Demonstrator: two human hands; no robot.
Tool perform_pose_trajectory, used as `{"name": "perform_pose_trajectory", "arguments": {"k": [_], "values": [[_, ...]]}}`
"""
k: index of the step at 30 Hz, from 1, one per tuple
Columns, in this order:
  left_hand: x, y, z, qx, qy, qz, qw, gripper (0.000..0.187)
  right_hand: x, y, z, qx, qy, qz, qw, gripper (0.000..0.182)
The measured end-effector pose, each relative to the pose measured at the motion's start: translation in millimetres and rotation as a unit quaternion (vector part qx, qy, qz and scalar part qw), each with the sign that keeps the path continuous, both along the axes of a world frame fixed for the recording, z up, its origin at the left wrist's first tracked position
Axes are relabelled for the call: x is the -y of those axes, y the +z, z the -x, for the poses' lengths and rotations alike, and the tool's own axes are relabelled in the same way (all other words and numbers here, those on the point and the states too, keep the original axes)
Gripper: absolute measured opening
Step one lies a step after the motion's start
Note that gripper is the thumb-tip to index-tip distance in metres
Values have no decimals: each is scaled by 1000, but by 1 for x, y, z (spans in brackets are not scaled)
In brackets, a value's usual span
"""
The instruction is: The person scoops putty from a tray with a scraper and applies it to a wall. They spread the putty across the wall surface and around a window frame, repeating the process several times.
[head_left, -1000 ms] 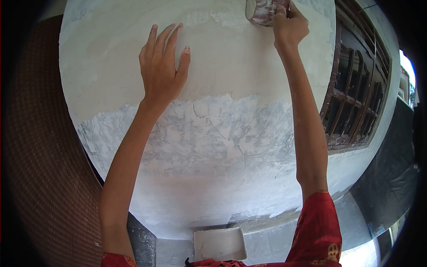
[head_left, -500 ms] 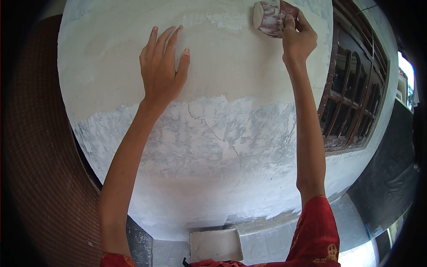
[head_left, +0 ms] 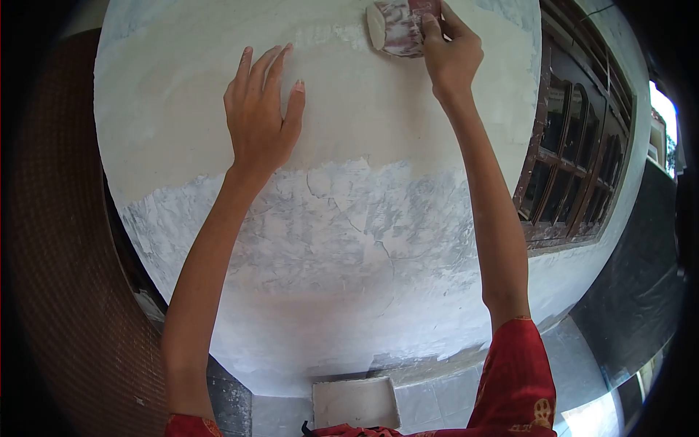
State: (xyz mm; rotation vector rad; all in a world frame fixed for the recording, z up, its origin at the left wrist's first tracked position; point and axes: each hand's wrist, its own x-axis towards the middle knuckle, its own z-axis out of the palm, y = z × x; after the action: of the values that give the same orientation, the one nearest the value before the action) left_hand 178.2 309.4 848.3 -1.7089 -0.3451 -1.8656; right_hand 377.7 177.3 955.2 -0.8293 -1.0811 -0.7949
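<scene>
My right hand (head_left: 455,54) grips a sanding block (head_left: 399,30), pale at its left end and wrapped in reddish-brown, white-smeared material. The block is against the upper part of the plastered wall (head_left: 349,116), at the top of the view. To the left, my left hand (head_left: 258,109) lies against the same wall with its fingers spread and nothing in it. Cream plaster covers the wall's upper part. Below it is a rougher grey-white band with a thin crack.
A dark wooden window (head_left: 571,138) with glass panes is on the right. On the left hangs a brown woven panel (head_left: 65,240). A shallow rectangular tray (head_left: 357,403) is on the grey tiled floor (head_left: 429,404) by the wall's foot. Black sheeting (head_left: 637,284) stands at the right.
My right hand has moved left along the wall with the sanding block, closer to my left hand. My left hand has shifted only slightly to the left.
</scene>
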Motion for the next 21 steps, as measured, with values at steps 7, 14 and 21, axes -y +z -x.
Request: {"name": "perform_pose_trajectory", "arguments": {"k": [7, 14, 21], "values": [[3, -5, 2, -3, -16, -11, 1000, 48, 15, 11, -58, -114, -27, -52, 992, 35], [3, 0, -8, 2, -15, 11, 1000, 48, -23, 2, 7, 67, 10, -60, 996, 28], [12, 0, -5, -1, -12, -6, 1000, 48, 18, 7, -20, -42, -3, -55, 998, 25]]}}
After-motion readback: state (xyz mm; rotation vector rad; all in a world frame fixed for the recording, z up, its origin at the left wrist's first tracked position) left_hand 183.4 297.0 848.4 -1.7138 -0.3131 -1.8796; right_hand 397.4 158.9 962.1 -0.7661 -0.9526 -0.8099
